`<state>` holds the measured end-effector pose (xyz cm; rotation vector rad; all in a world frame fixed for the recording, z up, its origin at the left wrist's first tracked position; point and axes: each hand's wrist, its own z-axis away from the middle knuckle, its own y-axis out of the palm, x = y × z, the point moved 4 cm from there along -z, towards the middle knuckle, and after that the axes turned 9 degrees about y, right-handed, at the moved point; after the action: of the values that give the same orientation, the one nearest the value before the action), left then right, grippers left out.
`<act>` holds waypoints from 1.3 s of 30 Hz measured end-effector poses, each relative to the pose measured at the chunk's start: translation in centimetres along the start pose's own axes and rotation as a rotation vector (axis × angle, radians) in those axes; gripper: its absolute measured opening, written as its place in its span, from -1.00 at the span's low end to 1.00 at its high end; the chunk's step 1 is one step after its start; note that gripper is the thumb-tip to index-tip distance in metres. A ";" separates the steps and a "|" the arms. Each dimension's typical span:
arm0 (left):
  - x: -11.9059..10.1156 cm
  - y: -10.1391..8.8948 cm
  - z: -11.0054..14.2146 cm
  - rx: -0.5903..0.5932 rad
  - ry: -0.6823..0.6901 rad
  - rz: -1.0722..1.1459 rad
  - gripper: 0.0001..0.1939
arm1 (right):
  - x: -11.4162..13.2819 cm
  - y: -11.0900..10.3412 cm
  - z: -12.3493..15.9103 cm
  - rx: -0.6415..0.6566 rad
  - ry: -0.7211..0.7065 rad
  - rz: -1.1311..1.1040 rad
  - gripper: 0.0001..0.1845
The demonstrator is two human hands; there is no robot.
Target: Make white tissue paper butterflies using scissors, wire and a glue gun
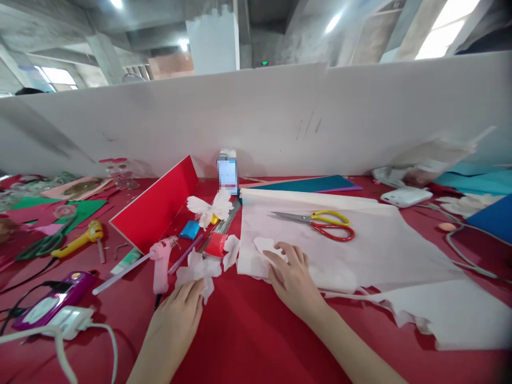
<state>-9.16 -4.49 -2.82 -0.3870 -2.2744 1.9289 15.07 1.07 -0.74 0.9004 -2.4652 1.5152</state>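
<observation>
Head view, clock centred on the bare patch of bench just in front of me. Biggest first: white partition across 12, red bench under everything. White paper sheet, layered and ragged at the near edge, spreads 1 to 3. Red board tilted up between 10 and 11. Teal sheet flat at 1, beyond the white paper.

My left hand, at 9 to 10: fingers stretched out side by side, tips on the white petal cluster; thumb hidden, can't tell if I'm gripping. My right hand, at 2: half open, fingers spread and curved, fingertips at a loose cut petal lying on the white paper at 1; no closed grip.

Scissors, yellow and red handles, on the white paper at 2, blades pointing toward 12. Purple device at 9. Pink glue gun between 9 and 10, clear stick in it; yellow glue gun farther out that way. Phone upright at 12, screen blurred.

Smaller: white flower at 11, wire bundle just beside it, blue packet near both. Smallest: lone petal at 12, beside the paper's left edge.
</observation>
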 end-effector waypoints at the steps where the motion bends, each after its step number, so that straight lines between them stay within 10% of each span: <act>1: -0.2 -0.1 -0.5 0.019 0.031 -0.100 -0.60 | 0.1 0.0 0.0 0.001 -0.016 -0.014 -0.69; 8: 0.2 -2.2 -1.2 -0.068 0.169 -0.269 -0.54 | 0.9 0.0 0.3 0.015 -0.123 -0.120 -0.71; 12: 2.1 -2.0 -0.3 -0.320 0.117 -0.241 -0.61 | 3.4 1.0 1.3 0.279 -0.236 -0.189 -0.59; 21: 4.4 -2.8 0.1 -0.477 -0.019 -0.030 -0.68 | 9.1 4.9 2.7 0.656 -0.317 -0.214 -0.23; 32: 4.1 -1.5 -1.5 -0.258 -0.049 0.378 -0.70 | 5.6 1.1 6.0 0.414 -0.392 -0.088 -0.58; 39: 0.3 -2.3 -1.7 -0.246 0.104 0.222 -0.70 | 5.1 0.7 3.4 0.402 -0.255 -0.246 -0.78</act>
<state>-9.18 -3.10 -0.32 -0.7793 -2.4959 1.6721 11.18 -3.75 -0.98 1.4858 -2.1216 1.9384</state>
